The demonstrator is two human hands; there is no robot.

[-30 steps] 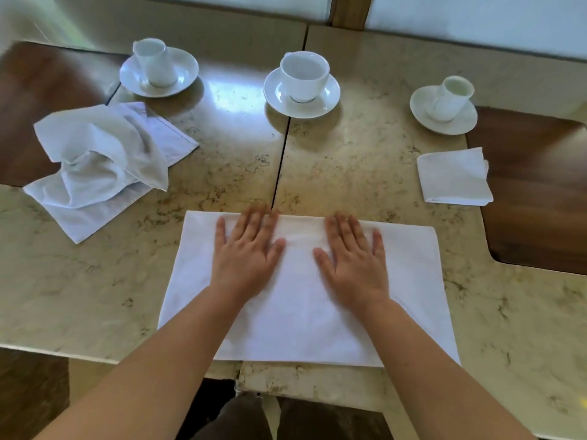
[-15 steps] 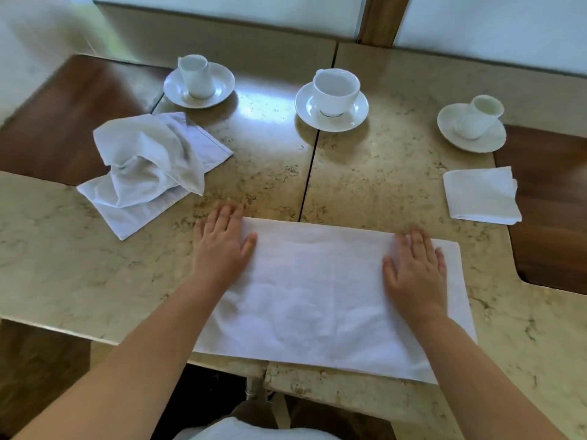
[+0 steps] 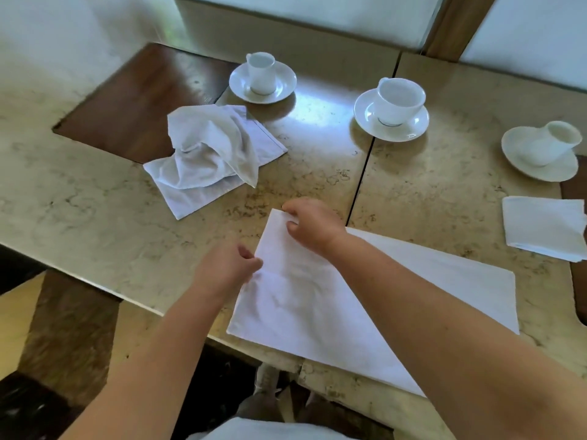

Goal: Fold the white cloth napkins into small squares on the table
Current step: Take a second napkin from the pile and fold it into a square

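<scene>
A white napkin (image 3: pixel 444 281), folded into a long rectangle, lies flat near the front edge of the marble table (image 3: pixel 95 223). My right hand (image 3: pixel 313 225) reaches across and pinches the napkin's far left corner. My left hand (image 3: pixel 227 265) pinches the napkin's left edge a little nearer to me. A crumpled heap of white napkins (image 3: pixel 211 154) sits to the far left of the hands. One napkin folded into a small square (image 3: pixel 544 227) rests at the right edge of the view.
Three white cups on saucers stand along the far side: one at the left (image 3: pixel 262 76), one in the middle (image 3: pixel 394 111), one tipped at the right (image 3: pixel 541 149). Dark wood insets (image 3: pixel 139 100) break the marble at far left and right. A seam (image 3: pixel 365 173) splits the tabletop.
Both hands left their flat, spread position on the napkin. The right hand crossed to the left end, and both now pinch that end. The view has swung left.
</scene>
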